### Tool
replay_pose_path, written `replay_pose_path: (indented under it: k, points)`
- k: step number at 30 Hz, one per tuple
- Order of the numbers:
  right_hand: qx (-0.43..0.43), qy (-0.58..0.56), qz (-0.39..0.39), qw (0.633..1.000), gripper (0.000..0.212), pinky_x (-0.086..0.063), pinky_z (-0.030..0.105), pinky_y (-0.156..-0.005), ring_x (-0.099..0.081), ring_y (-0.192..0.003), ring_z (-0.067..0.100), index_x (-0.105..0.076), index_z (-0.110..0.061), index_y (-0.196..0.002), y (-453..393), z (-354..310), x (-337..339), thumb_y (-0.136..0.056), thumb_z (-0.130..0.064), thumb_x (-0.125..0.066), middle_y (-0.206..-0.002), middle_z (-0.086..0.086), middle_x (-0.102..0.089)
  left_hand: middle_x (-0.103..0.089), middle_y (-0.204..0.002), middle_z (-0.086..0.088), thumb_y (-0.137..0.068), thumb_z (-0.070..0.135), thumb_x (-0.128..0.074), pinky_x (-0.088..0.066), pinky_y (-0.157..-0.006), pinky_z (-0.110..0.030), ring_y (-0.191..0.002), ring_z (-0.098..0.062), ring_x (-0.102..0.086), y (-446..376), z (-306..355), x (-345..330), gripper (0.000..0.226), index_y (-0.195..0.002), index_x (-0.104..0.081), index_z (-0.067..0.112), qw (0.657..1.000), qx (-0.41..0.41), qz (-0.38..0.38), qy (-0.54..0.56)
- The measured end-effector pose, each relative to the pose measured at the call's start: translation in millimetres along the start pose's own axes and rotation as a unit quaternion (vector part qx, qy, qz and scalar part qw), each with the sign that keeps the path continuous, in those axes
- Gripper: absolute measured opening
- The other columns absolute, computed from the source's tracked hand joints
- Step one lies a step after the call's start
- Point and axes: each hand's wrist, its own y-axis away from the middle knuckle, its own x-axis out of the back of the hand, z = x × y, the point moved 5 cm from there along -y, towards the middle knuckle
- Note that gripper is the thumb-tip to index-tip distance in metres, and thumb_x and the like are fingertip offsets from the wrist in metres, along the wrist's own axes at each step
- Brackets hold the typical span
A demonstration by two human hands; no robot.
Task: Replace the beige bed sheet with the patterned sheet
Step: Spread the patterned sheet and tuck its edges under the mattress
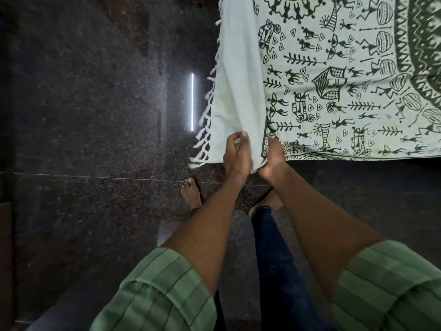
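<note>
- I've got both hands on the near left corner of the patterned sheet (334, 80), which is spread across the bed on the right; my left hand (236, 154) pinches the plain white overhang, fingers closed on the cloth.
- My right hand (272, 156) is closed on the same corner, just beside the left, where the dark border meets the bed's near edge.
- Risk one: pull too hard from here and the whole sheet slides towards me, dragging the far side off the bed; nothing visible pins it down.
- Risk two: the white tassels (205, 125) along the left edge hang close to the floor, and my bare foot (191, 192) is near below them. I could step on the fringe and yank the corner out of my grip.
- Risk three: the dark polished floor (83, 139) looks slick; a hard tug on bare feet could slip me.
- No beige sheet in sight, so I judge that part is done, or it's hidden under the patterned one.
- Nothing blocks the corner itself; my green sleeves (162, 290) stay well clear of the cloth.
- Whether the overhang sits even on the far side, I can't tell.
</note>
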Motion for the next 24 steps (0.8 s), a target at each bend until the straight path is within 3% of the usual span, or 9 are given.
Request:
replay_pose_path:
  k: [2,6,10,12,14,17,20,22,24]
  points:
    - [-0.015,0.064,0.022,0.998,0.049,-0.055,0.055,-0.099,-0.071,-0.111,0.038,-0.072,-0.007,-0.124,-12,10,12,-0.085,-0.036,-0.071,-0.124,0.019,-0.071,-0.069,-0.108,0.006,-0.094,0.059,-0.059,-0.048,-0.081,-0.028,-0.095,-0.014,-0.065,-3,2,7,0.052,-0.134,-0.052,0.028,0.996,0.014,0.078,-0.036]
    - [-0.016,0.080,0.091,0.992,0.060,-0.061,0.057,-0.083,-0.076,-0.095,0.038,-0.070,-0.007,-0.122,-41,24,37,-0.073,-0.040,-0.084,-0.111,0.017,-0.076,-0.070,-0.116,0.001,-0.089,0.056,-0.066,-0.048,-0.086,-0.031,-0.095,-0.017,-0.063,-20,4,13,0.071,-0.148,-0.032,0.037,0.991,0.008,0.100,-0.090]
    - [-0.027,0.012,-0.024,0.999,0.068,-0.057,0.045,-0.093,-0.070,-0.112,0.033,-0.067,-0.007,-0.131,7,23,6,-0.085,-0.056,-0.073,-0.125,0.015,-0.071,-0.069,-0.116,-0.004,-0.094,0.039,-0.068,-0.052,-0.085,-0.035,-0.098,-0.028,-0.068,-30,11,-3,0.057,-0.140,-0.035,0.027,0.989,0.009,0.056,-0.134]
    - [-0.029,0.016,-0.057,0.998,0.074,-0.054,0.046,-0.099,-0.067,-0.118,0.034,-0.068,-0.007,-0.130,12,25,6,-0.076,-0.057,-0.080,-0.129,0.018,-0.069,-0.069,-0.118,-0.009,-0.094,0.032,-0.070,-0.050,-0.085,-0.033,-0.105,-0.031,-0.067,-35,12,-7,0.050,-0.133,-0.044,0.017,0.985,0.043,0.073,-0.150]
    - [-0.017,0.058,-0.044,0.997,0.075,-0.055,0.049,-0.099,-0.068,-0.116,0.035,-0.071,-0.007,-0.127,11,24,14,-0.067,-0.044,-0.093,-0.130,0.019,-0.068,-0.071,-0.116,-0.011,-0.094,0.030,-0.072,-0.053,-0.085,-0.033,-0.104,-0.030,-0.068,-34,15,-3,0.041,-0.127,-0.056,0.014,0.975,0.053,0.108,-0.186]
    - [-0.015,0.014,-0.024,1.000,0.036,-0.058,0.041,-0.088,-0.071,-0.096,0.032,-0.074,-0.001,-0.115,10,21,26,-0.082,-0.017,-0.073,-0.114,0.016,-0.074,-0.073,-0.093,-0.007,-0.103,0.033,-0.056,-0.052,-0.072,-0.032,-0.087,-0.026,-0.068,-17,25,-6,0.023,-0.109,-0.068,0.014,0.948,-0.096,0.095,-0.290]
    - [-0.032,-0.056,-0.005,0.998,0.050,-0.053,0.040,-0.102,-0.070,-0.106,0.031,-0.071,-0.004,-0.125,13,22,26,-0.078,-0.020,-0.062,-0.120,0.013,-0.073,-0.060,-0.075,0.000,-0.105,0.032,-0.046,-0.050,-0.074,-0.042,-0.075,-0.021,-0.058,1,27,-19,0.029,-0.084,-0.061,0.017,0.920,-0.240,0.017,-0.310]
    - [-0.038,-0.061,0.015,0.997,0.055,-0.050,0.045,-0.106,-0.069,-0.110,0.031,-0.070,-0.006,-0.128,11,27,21,-0.078,-0.027,-0.061,-0.125,0.014,-0.071,-0.055,-0.081,0.001,-0.103,0.035,-0.046,-0.048,-0.078,-0.042,-0.077,-0.019,-0.053,-6,24,-17,0.035,-0.072,-0.053,0.019,0.953,-0.197,0.047,-0.226]
    - [-0.036,-0.055,0.036,0.997,0.051,-0.051,0.046,-0.105,-0.070,-0.111,0.031,-0.072,-0.008,-0.125,11,28,9,-0.082,-0.035,-0.061,-0.121,0.013,-0.073,-0.057,-0.099,-0.002,-0.102,0.042,-0.048,-0.048,-0.081,-0.038,-0.086,-0.017,-0.054,-18,17,-9,0.037,-0.085,-0.062,0.012,0.983,-0.092,0.087,-0.134]
